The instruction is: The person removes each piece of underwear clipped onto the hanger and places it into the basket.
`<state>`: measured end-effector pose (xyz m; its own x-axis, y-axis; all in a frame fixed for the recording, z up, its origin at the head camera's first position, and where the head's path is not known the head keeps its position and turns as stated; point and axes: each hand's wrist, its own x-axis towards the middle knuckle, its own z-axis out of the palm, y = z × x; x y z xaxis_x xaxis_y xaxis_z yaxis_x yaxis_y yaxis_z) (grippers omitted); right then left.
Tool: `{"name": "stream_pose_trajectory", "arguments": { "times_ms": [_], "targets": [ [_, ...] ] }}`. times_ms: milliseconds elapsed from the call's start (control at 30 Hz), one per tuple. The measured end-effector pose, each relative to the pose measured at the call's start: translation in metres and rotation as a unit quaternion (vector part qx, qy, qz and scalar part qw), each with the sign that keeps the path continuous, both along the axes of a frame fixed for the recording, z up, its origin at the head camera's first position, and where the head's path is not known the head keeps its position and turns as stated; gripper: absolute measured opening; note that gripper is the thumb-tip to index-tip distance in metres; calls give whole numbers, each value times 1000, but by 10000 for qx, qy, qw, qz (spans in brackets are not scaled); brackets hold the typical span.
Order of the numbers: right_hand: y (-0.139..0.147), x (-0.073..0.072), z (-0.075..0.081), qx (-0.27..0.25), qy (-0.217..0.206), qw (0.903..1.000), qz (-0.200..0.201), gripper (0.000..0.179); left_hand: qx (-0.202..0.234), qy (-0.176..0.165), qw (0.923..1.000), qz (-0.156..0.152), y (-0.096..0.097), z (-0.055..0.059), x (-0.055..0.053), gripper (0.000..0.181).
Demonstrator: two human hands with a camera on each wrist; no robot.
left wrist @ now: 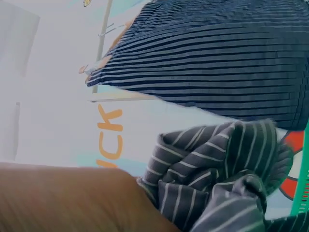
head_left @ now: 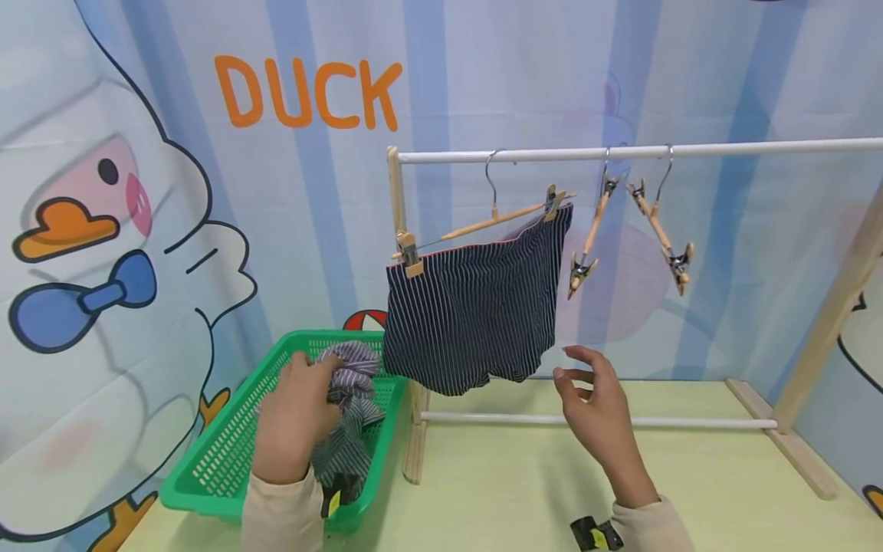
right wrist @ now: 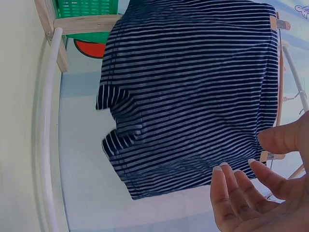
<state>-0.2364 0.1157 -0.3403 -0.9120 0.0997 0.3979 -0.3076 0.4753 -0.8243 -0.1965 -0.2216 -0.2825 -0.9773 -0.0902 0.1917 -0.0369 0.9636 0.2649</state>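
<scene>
Dark boxer shorts (head_left: 476, 314) with thin white stripes hang tilted from a wooden clip hanger (head_left: 493, 221), a clip at each end of the waistband. My left hand (head_left: 293, 418) is over the green basket (head_left: 207, 502) and grips a bunched, purple-grey striped garment (head_left: 355, 364). In the left wrist view that striped garment (left wrist: 212, 169) is crumpled; its kind cannot be told, and my fingertips are hidden. My right hand (head_left: 596, 406) is in the air beside the lower right of the shorts, fingers loosely bent and holding nothing. The right wrist view shows the right hand (right wrist: 265, 188) near the shorts' clipped edge.
Two more clip hangers (head_left: 595, 230) (head_left: 661, 222) hang right of the shorts on the white rail (head_left: 745, 148). The rack's lower bar (head_left: 497, 418) runs just above the pale table (head_left: 497, 498). A greenish striped garment (head_left: 345, 445) lies in the basket. A printed curtain (head_left: 310, 215) stands behind.
</scene>
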Motion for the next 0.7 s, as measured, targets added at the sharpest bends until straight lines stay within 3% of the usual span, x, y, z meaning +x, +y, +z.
{"name": "stream_pose_trajectory", "arguments": {
  "times_ms": [133, 333, 700],
  "targets": [
    [-1, 0, 0, 5, 22, 10000, 26, 42, 174, 26, 9998, 12, -1, -2, -4, 61],
    [-1, 0, 1, 8, 139, 9999, 95, 40, 99, 191, 9998, 7, 2, -5, -7, 57],
    [-3, -1, -2, 42, -16, 9999, 130, 40, 240, 1020, 9942, -253, 18, -4, -9, 41]
  ]
}}
